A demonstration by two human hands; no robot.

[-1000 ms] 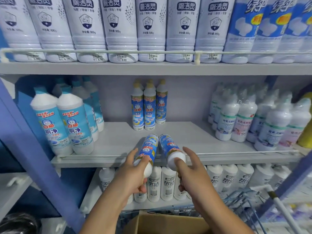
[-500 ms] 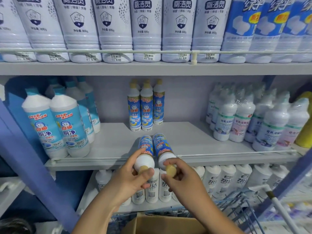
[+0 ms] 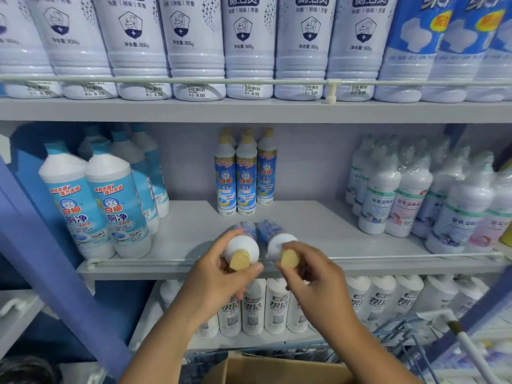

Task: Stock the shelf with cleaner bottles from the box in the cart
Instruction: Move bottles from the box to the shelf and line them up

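Observation:
My left hand (image 3: 219, 281) grips a slim cleaner bottle (image 3: 243, 242) near its tan cap, and my right hand (image 3: 313, 281) grips a second one (image 3: 273, 236) the same way. Both bottles are tipped with their bases toward the back, over the front rail of the middle shelf (image 3: 318, 225). Several matching blue-labelled bottles (image 3: 245, 176) stand upright at the back of that shelf, straight behind the held pair. The open cardboard box (image 3: 277, 370) shows at the bottom edge, inside the wire cart (image 3: 401, 336).
Large blue-capped bottles (image 3: 110, 200) fill the shelf's left side and shrink-wrapped white bottles (image 3: 410, 195) the right. White 800 g bottles (image 3: 246, 45) line the shelf above, more white bottles (image 3: 277, 303) the shelf below. A blue upright post (image 3: 55, 273) stands left.
Both hands have pushed the two bottles forward over the rail and tipped them more upright; the caps now point toward me and my grip sits nearer the caps.

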